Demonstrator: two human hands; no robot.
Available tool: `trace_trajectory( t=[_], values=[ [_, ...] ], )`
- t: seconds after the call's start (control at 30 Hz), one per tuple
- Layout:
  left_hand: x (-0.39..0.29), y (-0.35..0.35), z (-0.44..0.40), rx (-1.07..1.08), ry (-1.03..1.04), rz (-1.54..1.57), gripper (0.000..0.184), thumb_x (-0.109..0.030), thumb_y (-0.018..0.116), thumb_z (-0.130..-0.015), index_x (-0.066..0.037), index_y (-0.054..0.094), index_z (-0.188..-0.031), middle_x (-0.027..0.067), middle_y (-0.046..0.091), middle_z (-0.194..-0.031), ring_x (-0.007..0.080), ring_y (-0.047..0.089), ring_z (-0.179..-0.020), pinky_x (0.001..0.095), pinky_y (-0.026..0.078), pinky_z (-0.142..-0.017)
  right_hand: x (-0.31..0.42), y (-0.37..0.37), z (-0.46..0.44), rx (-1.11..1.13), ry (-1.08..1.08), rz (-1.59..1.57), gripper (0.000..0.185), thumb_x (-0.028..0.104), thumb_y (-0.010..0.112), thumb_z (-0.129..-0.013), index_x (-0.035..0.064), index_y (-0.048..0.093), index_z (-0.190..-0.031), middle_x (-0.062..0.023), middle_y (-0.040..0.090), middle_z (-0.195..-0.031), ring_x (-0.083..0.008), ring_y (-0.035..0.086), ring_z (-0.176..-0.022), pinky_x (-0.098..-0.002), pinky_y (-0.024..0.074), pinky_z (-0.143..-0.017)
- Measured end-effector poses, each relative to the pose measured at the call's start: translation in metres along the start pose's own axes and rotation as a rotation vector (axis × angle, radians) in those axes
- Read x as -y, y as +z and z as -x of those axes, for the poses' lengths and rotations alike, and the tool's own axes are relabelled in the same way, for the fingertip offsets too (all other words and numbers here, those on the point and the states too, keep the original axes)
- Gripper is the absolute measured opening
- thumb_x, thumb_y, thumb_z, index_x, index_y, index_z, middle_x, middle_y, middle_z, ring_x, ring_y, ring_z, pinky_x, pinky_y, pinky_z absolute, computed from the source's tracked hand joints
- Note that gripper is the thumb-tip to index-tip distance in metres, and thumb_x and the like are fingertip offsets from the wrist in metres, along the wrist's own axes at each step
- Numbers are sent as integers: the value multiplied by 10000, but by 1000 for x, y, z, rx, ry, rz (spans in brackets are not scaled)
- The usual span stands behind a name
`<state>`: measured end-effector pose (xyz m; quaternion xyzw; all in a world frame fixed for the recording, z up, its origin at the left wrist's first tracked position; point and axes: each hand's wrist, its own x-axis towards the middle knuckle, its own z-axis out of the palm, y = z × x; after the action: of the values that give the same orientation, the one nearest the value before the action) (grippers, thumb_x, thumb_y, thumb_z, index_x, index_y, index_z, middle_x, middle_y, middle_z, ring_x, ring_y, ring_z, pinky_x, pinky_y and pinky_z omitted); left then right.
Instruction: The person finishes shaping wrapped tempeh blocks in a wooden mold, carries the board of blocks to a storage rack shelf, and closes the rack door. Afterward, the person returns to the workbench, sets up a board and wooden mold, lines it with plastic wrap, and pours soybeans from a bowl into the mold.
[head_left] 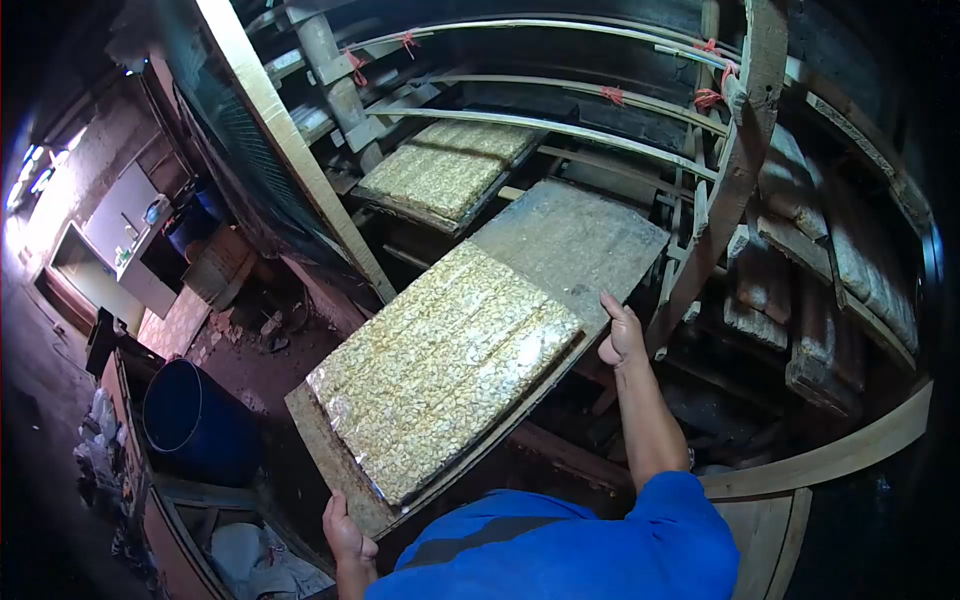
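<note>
"Where is the slab lying, seen from the two hands?"

"The plastic-wrapped, bean-studded slab [450, 370] is resting on a long flat board [590, 235], between the hands and just ahead of them. Its near corner is sitting close to the left hand [348, 535], and its right corner is coming close to the right hand [625, 340]."

"And how are they gripping?"

"Both are clamping the board, not the slab. The left is pinching the near left corner, thumb on top; the right is holding the right-hand side, its thumb showing over the edge. The fingers beneath are hiding from view."

"Which way is the long axis running?"

"From near left to far right, slantwise across the body. The board's bare end is reaching towards the wooden rack [560, 132], so the right hand is the one standing nearer to it."

"Is anything lying on that rack?"

"A second slab [455, 160] is lying there, beyond the held one. I'm not able to tell whether the board's far end is touching a rail or hanging free."
</note>
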<state>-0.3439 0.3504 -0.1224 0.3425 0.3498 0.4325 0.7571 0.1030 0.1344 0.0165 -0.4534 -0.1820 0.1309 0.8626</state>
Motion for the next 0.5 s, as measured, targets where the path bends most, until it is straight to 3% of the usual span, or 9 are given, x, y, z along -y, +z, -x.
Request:
trace_trajectory(
  t=[0.23,0.37,0.43,0.5],
  values=[
    [-11,2,6,-43,-77,-33,342,-275,565,-992,19,614,-1159,56,646,-1010,151,592,-936,274,450,-878,1,-4,-15,25,29,-51,408,222,697,-909,-67,622,-1186,-107,650,-1174,-208,621,-1043,-361,472,-951],
    [-13,-17,1,59,-47,-191,308,-225,528,-1007,30,614,-1157,60,652,-1023,158,596,-978,283,441,-911,5,-1,-20,55,37,-57,413,244,683,-923,-38,610,-1215,-110,647,-1175,-233,627,-1054,-377,493,-939],
    [-21,-18,3,275,-58,-76,303,-200,499,-1019,44,612,-1160,76,657,-1062,169,601,-1009,285,443,-916,5,3,-26,54,23,-38,461,284,675,-931,-36,585,-1249,-122,636,-1199,-252,624,-1069,-400,499,-941],
    [-25,-11,4,276,-118,-28,317,-182,480,-1025,55,584,-1207,99,647,-1147,184,599,-1067,301,441,-955,4,4,-25,65,40,-44,544,349,679,-928,-38,550,-1288,-132,629,-1220,-267,620,-1085,-415,492,-960]
  ],
)
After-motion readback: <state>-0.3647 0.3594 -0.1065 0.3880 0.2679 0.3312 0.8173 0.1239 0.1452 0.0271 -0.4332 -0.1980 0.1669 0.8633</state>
